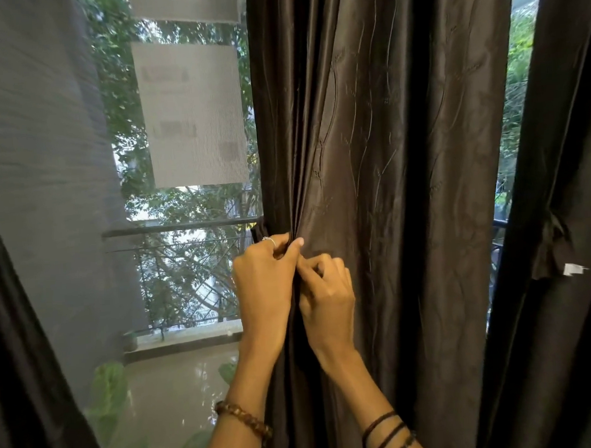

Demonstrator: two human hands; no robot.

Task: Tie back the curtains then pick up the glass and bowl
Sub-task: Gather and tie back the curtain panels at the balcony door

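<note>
You were tying back the dark brown satin curtain (pixel 369 151): your left hand (pixel 264 280) and right hand (pixel 326 287) pinched its gathered edge, perhaps a tie. Next, cinch it; glass and bowl unseen.

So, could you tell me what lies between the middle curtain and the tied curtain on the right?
In the head view, a narrow strip of window showing green foliage lies between the middle curtain and the tied curtain.

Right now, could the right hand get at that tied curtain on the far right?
Probably yes. The right hand pinches the middle curtain, and nothing solid stands between it and the tied curtain; it would have to let go first and stretch sideways.
</note>
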